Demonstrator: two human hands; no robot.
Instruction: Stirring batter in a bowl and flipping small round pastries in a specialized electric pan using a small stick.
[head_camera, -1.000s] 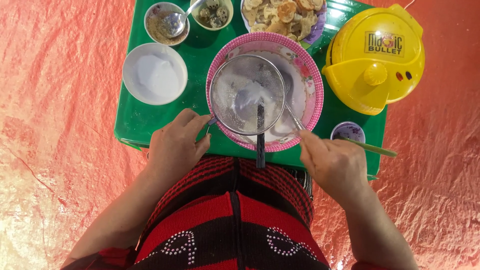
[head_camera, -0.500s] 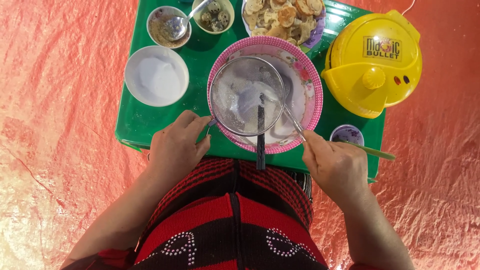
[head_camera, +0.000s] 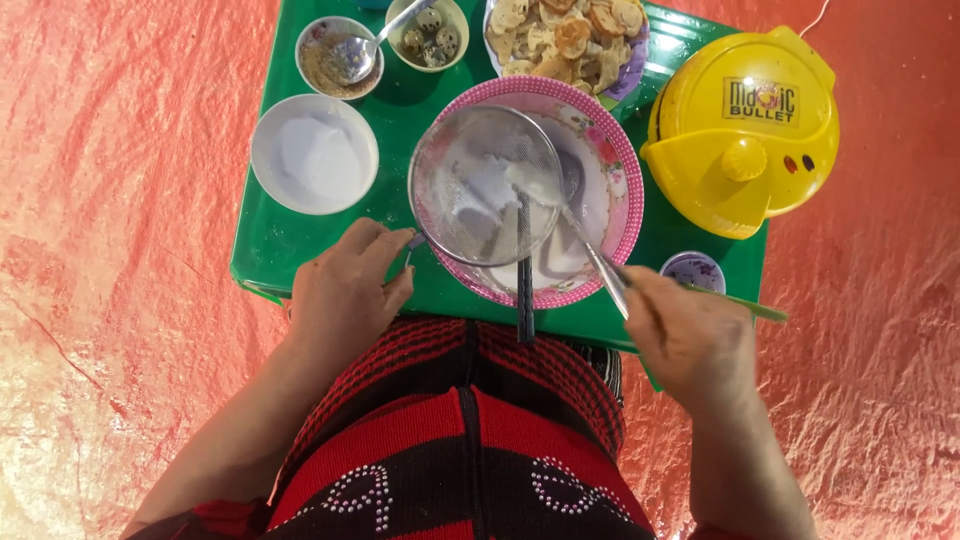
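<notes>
Head view: spoon (head_camera: 575, 225) bowl seemingly hidden under sieve (head_camera: 487, 185), right hand (head_camera: 690, 340) gripping.

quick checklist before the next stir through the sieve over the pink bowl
1. Left hand steadying the sieve at its rim: ok.
2. Sieve sits over the pink bowl, not past its edge: ok.
3. Right hand grips the spoon, its tip inside the sieve: ok.
4. White powder left in the sieve to push through: ok.
5. Sieve's dark handle sticking out past the green table edge towards the lap: not ok.
6. How full the bowl is underneath: cannot tell.
</notes>
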